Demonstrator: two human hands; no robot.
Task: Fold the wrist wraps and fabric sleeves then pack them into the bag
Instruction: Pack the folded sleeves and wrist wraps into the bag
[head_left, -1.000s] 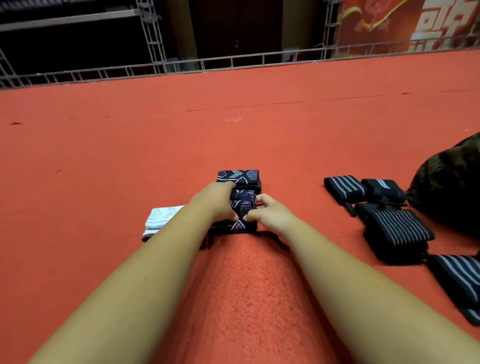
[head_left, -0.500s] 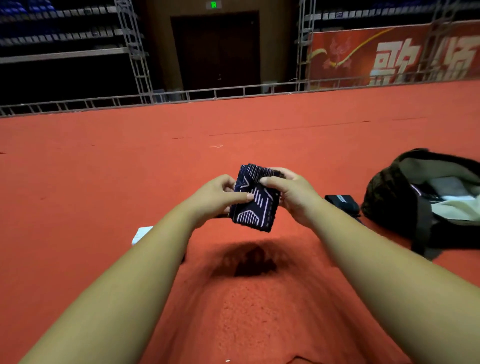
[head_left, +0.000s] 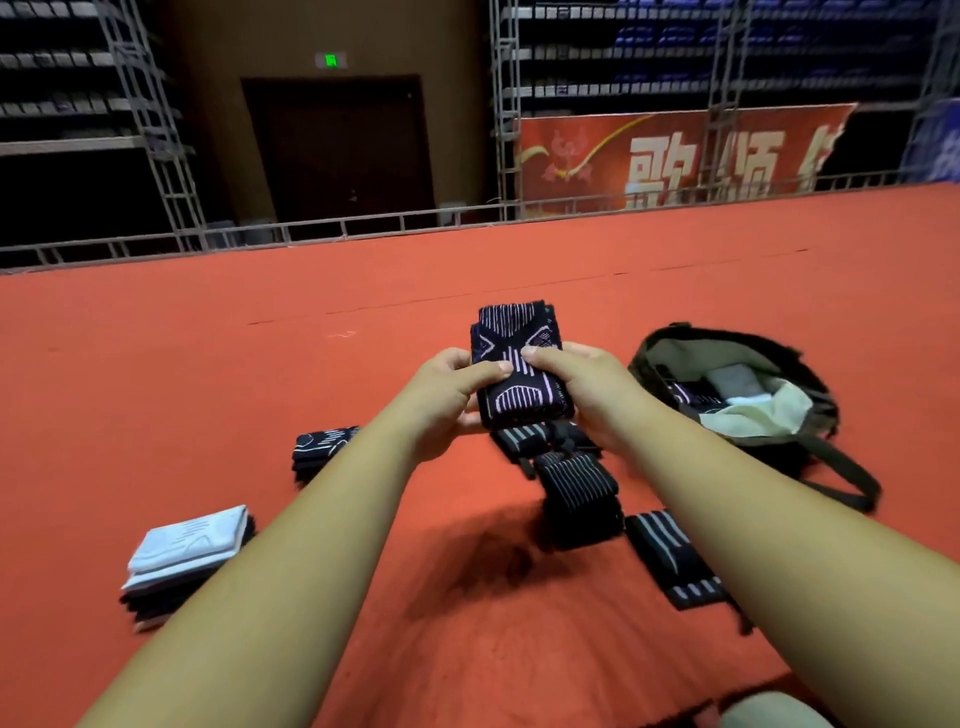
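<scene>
Fingers (head_left: 488, 370) of the left hand (head_left: 441, 400) and right hand (head_left: 592, 389) gripped a folded dark sleeve (head_left: 519, 358) above the red floor (head_left: 208, 364), thumbs in front, the rest hidden behind it. Striped wraps (head_left: 576, 493) lay below, partly covered by the right forearm. Beside them the bag (head_left: 727, 340) gaped, its contents indistinct.

A red carpet (head_left: 208, 374) is covering the floor; a metal railing (head_left: 343, 228) is running along its far edge; behind it a dark door (head_left: 337, 150) is standing shut under a glowing green sign (head_left: 330, 61); a red banner (head_left: 675, 156) is hanging to the right, beside a metal truss (head_left: 503, 104).
</scene>
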